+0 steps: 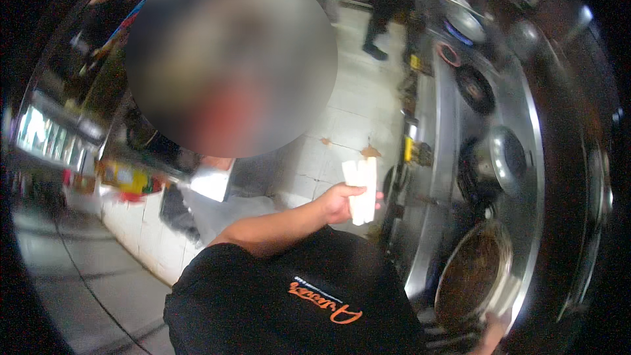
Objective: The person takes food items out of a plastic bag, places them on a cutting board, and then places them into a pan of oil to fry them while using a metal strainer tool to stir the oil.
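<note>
My left hand (344, 202) is closed around several white, straight-edged sticks (364, 192), held in front of my black shirt. What the sticks are made of I cannot tell. At the lower right edge, my right hand (494, 331) is blurred and partly cut off, beside a large round pan (473, 276) with a brown inside. A pale piece (510, 291) shows just above that hand; whether the fingers hold it is unclear. Farther along the metal stove stands a rounded metal pan (508, 160).
Along the right runs a metal stove (443, 123) with a black burner (474, 88) and a wok (466, 24) over blue flame. A person in dark clothes (384, 10) stands at its far end. A blurred oval covers the upper left centre. Brown scraps (369, 152) lie on the tiled floor.
</note>
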The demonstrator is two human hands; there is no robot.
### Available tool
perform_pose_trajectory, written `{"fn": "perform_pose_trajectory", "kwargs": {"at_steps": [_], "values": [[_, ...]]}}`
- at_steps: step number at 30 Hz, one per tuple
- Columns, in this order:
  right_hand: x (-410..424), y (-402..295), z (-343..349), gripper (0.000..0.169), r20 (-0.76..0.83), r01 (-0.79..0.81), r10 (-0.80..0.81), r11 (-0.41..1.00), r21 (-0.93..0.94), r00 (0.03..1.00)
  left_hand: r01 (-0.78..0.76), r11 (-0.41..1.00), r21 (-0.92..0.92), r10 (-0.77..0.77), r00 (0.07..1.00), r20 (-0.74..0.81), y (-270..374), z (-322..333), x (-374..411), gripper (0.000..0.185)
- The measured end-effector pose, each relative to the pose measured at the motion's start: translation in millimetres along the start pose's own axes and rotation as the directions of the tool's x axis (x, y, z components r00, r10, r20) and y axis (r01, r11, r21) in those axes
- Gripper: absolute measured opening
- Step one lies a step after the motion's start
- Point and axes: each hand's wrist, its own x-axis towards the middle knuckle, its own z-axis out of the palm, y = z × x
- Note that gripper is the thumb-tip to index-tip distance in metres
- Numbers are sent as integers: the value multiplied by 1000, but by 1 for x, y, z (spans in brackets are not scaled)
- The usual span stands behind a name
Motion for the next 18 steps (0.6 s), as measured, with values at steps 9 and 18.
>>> {"fn": "perform_pose_trajectory", "kwargs": {"at_steps": [9,18], "values": [[-24,37,15,44,60,-124,222,724,-678,973,81,985,153,-59,988,-141,3,1,29,64],[-52,103,25,23,97,-24,274,405,-914,957,199,951,237,-226,969,95,-17,39,58,61]]}}
